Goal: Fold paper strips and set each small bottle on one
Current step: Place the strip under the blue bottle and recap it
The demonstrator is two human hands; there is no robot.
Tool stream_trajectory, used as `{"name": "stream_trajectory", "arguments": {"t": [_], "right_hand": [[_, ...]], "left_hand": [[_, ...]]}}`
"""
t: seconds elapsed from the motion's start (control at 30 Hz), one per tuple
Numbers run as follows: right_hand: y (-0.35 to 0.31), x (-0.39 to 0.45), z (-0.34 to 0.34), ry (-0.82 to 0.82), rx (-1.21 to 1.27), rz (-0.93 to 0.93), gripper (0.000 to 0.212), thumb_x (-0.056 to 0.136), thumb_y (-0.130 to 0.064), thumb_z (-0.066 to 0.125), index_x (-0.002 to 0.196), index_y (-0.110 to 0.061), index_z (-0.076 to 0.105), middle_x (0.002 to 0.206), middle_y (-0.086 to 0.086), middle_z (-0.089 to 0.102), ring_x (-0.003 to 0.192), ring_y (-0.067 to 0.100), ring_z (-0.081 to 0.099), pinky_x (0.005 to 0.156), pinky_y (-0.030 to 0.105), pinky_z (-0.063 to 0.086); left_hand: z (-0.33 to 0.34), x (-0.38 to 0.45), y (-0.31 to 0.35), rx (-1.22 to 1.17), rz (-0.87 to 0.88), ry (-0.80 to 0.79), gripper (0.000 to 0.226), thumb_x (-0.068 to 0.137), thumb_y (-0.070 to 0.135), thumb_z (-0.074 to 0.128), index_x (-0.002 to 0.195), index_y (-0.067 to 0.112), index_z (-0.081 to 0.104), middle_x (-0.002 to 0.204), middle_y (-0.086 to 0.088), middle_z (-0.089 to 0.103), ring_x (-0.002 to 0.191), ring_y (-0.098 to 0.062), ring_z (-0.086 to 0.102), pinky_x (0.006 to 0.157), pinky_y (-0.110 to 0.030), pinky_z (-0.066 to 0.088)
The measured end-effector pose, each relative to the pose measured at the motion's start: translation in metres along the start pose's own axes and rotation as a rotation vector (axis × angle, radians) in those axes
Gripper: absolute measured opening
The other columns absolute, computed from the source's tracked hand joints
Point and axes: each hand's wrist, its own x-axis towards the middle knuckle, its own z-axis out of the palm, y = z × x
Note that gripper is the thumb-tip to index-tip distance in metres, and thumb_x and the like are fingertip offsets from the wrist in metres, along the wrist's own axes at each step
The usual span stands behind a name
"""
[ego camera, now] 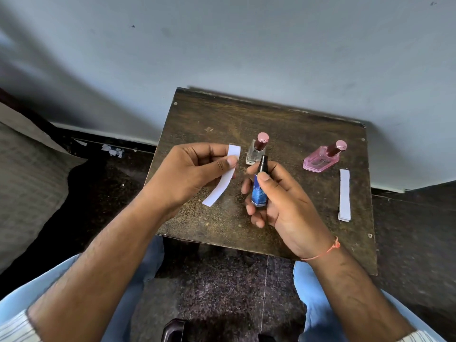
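My left hand (pixel 190 174) pinches a white paper strip (pixel 223 183) between thumb and fingers, and the strip hangs curved above the small wooden table (pixel 283 124). My right hand (pixel 278 201) grips a small blue bottle with a black cap (pixel 259 186), held upright just above the table. A clear bottle with a pink cap (pixel 256 150) stands behind it. A pink bottle with a pink cap (pixel 322 160) stands at the right. A stack of white strips (pixel 344 195) lies flat near the table's right edge.
The table stands against a pale wall (pixel 222 45). Dark speckled floor surrounds it, with paper scraps (pixel 112 150) at the left by the wall. A patterned cushion (pixel 29 183) lies at the far left. My knees in blue jeans are below the table's front edge.
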Motion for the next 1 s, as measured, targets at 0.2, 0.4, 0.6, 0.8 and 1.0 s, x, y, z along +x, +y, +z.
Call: {"name": "stream_trajectory", "arguments": {"t": [0.2, 0.4, 0.6, 0.8, 1.0], "right_hand": [[-0.004, -0.002, 0.003, 0.099, 0.002, 0.036, 0.006, 0.098, -0.031, 0.077, 0.100, -0.027, 0.073, 0.067, -0.006, 0.047, 0.056, 0.011, 0.043, 0.045, 0.024, 0.028], [-0.009, -0.003, 0.001, 0.165, -0.035, 0.023, 0.008, 0.086, -0.034, 0.078, 0.085, -0.027, 0.078, 0.056, -0.006, 0.047, 0.049, 0.012, 0.039, 0.044, 0.024, 0.027], [-0.009, -0.001, 0.001, 0.210, -0.013, 0.034, 0.007, 0.081, -0.032, 0.081, 0.081, -0.025, 0.077, 0.056, -0.005, 0.046, 0.047, 0.012, 0.039, 0.043, 0.022, 0.027], [-0.015, -0.001, -0.004, 0.167, 0.083, 0.085, 0.025, 0.087, -0.050, 0.073, 0.092, -0.026, 0.068, 0.066, -0.005, 0.043, 0.051, 0.012, 0.039, 0.043, 0.022, 0.020], [-0.021, -0.002, -0.014, 0.025, 0.304, 0.265, 0.064, 0.100, -0.077, 0.033, 0.088, -0.021, 0.061, 0.071, 0.002, 0.044, 0.052, 0.013, 0.036, 0.044, 0.023, 0.012]], "left_hand": [[0.007, -0.002, 0.001, 0.061, -0.056, -0.056, 0.050, 0.075, 0.016, 0.088, 0.124, 0.017, 0.075, 0.084, -0.010, 0.082, 0.071, -0.010, 0.073, 0.068, -0.021, 0.060], [0.009, -0.004, -0.001, 0.135, -0.056, -0.119, 0.048, 0.076, 0.013, 0.089, 0.122, 0.019, 0.076, 0.086, -0.010, 0.084, 0.077, -0.012, 0.078, 0.073, -0.021, 0.061], [0.009, -0.004, -0.003, 0.221, -0.110, -0.214, 0.027, 0.079, 0.017, 0.090, 0.105, 0.017, 0.084, 0.085, -0.010, 0.082, 0.076, -0.017, 0.073, 0.073, -0.021, 0.061], [0.007, -0.007, -0.001, 0.242, -0.136, -0.188, 0.023, 0.085, 0.031, 0.084, 0.088, 0.008, 0.085, 0.090, -0.026, 0.080, 0.074, -0.023, 0.066, 0.069, -0.028, 0.050], [0.006, -0.005, -0.003, 0.176, -0.058, -0.137, 0.028, 0.082, 0.032, 0.085, 0.087, 0.005, 0.084, 0.086, -0.028, 0.077, 0.074, -0.030, 0.059, 0.070, -0.039, 0.046]]}}
